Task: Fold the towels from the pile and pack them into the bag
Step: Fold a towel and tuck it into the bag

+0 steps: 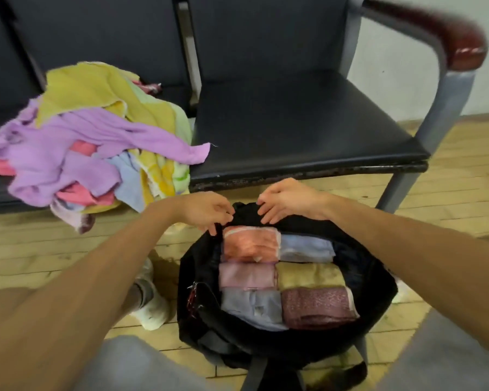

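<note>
Matt black cloth bag (376, 289), gripped at its far rim; just nearer than the grip, soft folded cloth towels (308, 277). Beyond the grip, a smooth, faintly glossy seat (294, 122) on a grey metal frame (446, 108).

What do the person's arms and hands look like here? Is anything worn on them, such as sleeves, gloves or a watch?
Both arms are bare as far as the picture shows: no sleeve covers the left forearm or the right forearm. The left hand and the right hand wear no gloves. No watch, bracelet or ring is visible, though the picture is slightly blurred.
</note>
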Demonstrator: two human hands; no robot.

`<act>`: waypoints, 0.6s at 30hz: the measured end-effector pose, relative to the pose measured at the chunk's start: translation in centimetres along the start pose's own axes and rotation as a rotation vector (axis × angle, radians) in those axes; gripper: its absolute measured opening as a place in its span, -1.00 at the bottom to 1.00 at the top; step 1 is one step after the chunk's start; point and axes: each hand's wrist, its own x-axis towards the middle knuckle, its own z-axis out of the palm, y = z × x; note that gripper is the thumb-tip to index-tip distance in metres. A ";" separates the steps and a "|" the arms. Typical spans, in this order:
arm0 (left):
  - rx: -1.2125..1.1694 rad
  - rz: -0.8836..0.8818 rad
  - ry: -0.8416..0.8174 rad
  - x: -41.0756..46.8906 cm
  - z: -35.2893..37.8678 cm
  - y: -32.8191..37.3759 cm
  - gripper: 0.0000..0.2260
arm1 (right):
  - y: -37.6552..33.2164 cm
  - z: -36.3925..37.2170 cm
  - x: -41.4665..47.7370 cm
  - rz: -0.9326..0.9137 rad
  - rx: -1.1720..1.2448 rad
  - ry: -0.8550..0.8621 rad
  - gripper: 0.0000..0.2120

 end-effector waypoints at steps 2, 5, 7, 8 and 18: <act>-0.060 0.057 0.148 -2.3 -1.8 0.2 -0.77 | -2.4 0.0 -0.7 -0.064 0.019 0.054 -0.76; -0.108 0.113 0.398 -4.8 -4.7 -0.8 -0.81 | -5.9 0.6 -0.1 -0.156 -0.029 0.152 -0.79; 0.000 0.128 0.555 -5.5 -6.7 -2.2 -0.81 | -7.9 1.4 1.4 -0.218 -0.045 0.219 -0.82; 0.089 0.123 0.614 -5.7 -7.7 -2.9 -0.79 | -8.7 1.9 2.3 -0.246 -0.041 0.251 -0.85; 0.134 0.001 0.973 -6.2 -10.7 -11.5 -0.71 | -14.8 9.0 11.8 -0.431 -0.177 0.312 -0.63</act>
